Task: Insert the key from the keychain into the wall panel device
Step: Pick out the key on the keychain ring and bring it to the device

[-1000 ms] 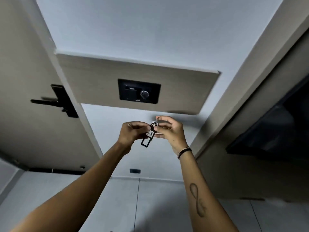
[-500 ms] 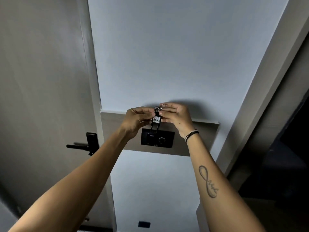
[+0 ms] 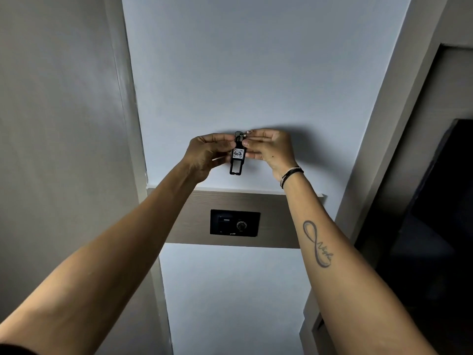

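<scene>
1. The black plastic rectangular keychain tag [image 3: 237,157] has a white label with "407" handwritten on it and an open rectangular loop at its lower end. It hangs upright against the smooth, matte pale wall [image 3: 256,73].
2. At its top sits a small silver metal ring with a bit of key [image 3: 242,134] poking out; the key's shape is too small to make out properly.
3. Left hand [image 3: 207,155] pinches the tag's upper left edge with its fingertips, and right hand [image 3: 268,147] pinches the right edge and the ring. So both hands are gripping it, with the tag right between them.
4. The glossy black rectangular wall panel device [image 3: 235,223], with a round ribbed knob, sits below the hands, well apart from the tag, on a wood-grain strip [image 3: 279,221].
5. The right wrist wears thin black and white cord bracelets [image 3: 290,174].
</scene>
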